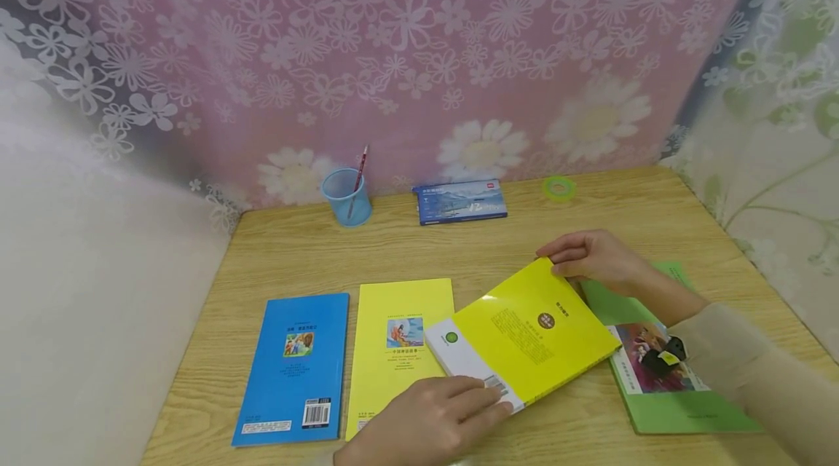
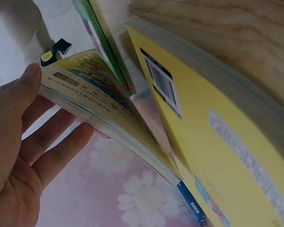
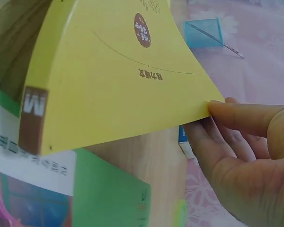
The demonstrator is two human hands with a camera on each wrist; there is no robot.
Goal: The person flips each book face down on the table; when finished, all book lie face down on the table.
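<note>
A bright yellow book [image 1: 518,328] with a white strip and a round brown emblem is tilted over the table between both hands. My right hand [image 1: 603,262] pinches its far corner, thumb on the facing cover and fingers beneath, as the right wrist view shows. At its near, white end, my left hand [image 1: 435,419] holds the edge; in the left wrist view the thumb [image 2: 31,82] lies against the illustrated underside cover. A paler yellow book [image 1: 400,306] lies flat just left of it. Partly beneath my right forearm is a green book [image 1: 675,411].
A blue book [image 1: 298,371] lies at the left. Along the back stand a blue mesh cup [image 1: 346,198] with a pencil [image 1: 360,167], a blue flat box [image 1: 461,202] and a green tape roll [image 1: 559,188]. A flowered curtain [image 1: 393,51] hangs behind the table.
</note>
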